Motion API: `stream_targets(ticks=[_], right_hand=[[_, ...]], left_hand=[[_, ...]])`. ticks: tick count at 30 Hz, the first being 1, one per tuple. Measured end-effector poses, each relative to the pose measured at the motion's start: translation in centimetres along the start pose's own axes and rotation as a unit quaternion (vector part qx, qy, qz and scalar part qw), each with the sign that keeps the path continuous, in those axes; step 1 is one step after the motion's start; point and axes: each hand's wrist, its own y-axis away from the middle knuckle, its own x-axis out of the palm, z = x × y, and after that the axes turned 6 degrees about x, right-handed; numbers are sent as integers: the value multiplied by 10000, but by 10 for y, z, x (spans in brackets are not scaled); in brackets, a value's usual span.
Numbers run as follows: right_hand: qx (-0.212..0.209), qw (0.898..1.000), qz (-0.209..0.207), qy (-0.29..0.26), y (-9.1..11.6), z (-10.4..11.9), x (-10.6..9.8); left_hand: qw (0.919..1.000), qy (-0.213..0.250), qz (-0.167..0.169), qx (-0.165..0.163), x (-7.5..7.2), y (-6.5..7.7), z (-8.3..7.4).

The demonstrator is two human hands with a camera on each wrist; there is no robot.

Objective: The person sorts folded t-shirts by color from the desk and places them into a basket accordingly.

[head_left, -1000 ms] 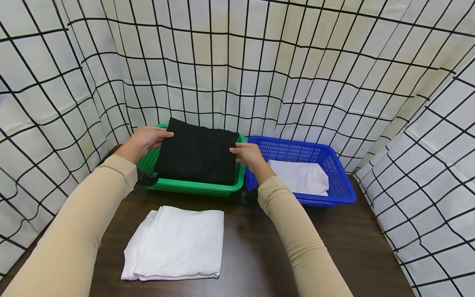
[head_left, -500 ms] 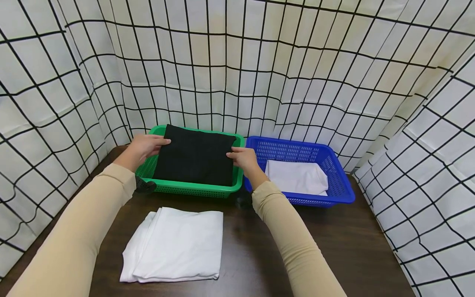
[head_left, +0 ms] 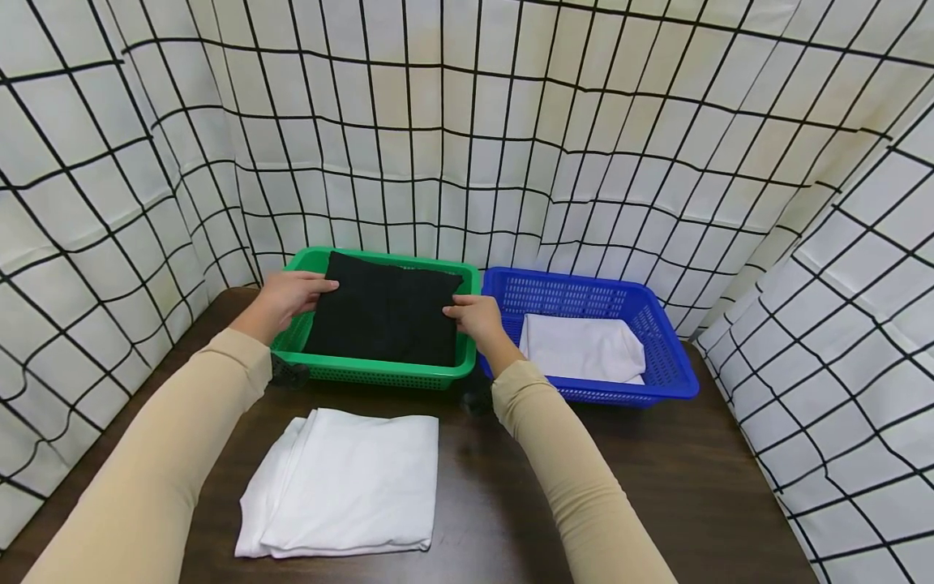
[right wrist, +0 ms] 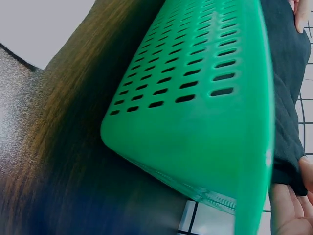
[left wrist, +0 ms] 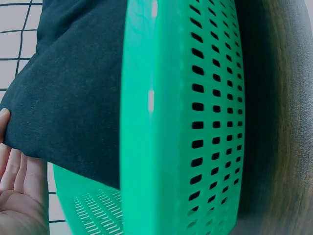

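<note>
Left hand [head_left: 289,302] and right hand [head_left: 476,315] pinch opposite side edges of a black cloth [head_left: 383,310] in the head view, each with the thumb on the upper face. The cloth is spread out between them, within the rim of a green basket [head_left: 379,371]; its near edge sits just inside the front rim, and its top left corner comes up close to the back rim. Whether the cloth touches the basket floor cannot be told. Just beside stands a blue basket [head_left: 666,357] with a folded white cloth [head_left: 582,349] lying in it. A larger folded white sheet [head_left: 357,483] lies flat on the dark brown table [head_left: 525,503], in front of the green basket, its layers showing along the left side. Tan sleeves [head_left: 572,466] cover both arms. Behind and to the sides hangs a white curtain [head_left: 438,146] with black grid lines.

From the left wrist, the green basket's slotted side takes up the middle. Past the rim, a corner of the black cloth is caught between thumb and fingers, the fingers lying underneath with the palm turned up.

From the right wrist, the basket's end and slotted side fill the centre. At the right edge, a thumb presses the bunched cloth corner onto the fingers below, and the other hand's fingertips show at the top.
</note>
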Motion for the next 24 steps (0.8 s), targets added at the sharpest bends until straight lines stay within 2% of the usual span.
stream_targets(ticks=[16, 24], right_hand=[[-313, 9967, -88, 743, -3, -10, 5], [-359, 9964, -56, 762, -4, -10, 7]], left_hand=[[9998, -64, -57, 169, 8, 0, 11], [9998, -3, -105, 196, 11, -1, 15]])
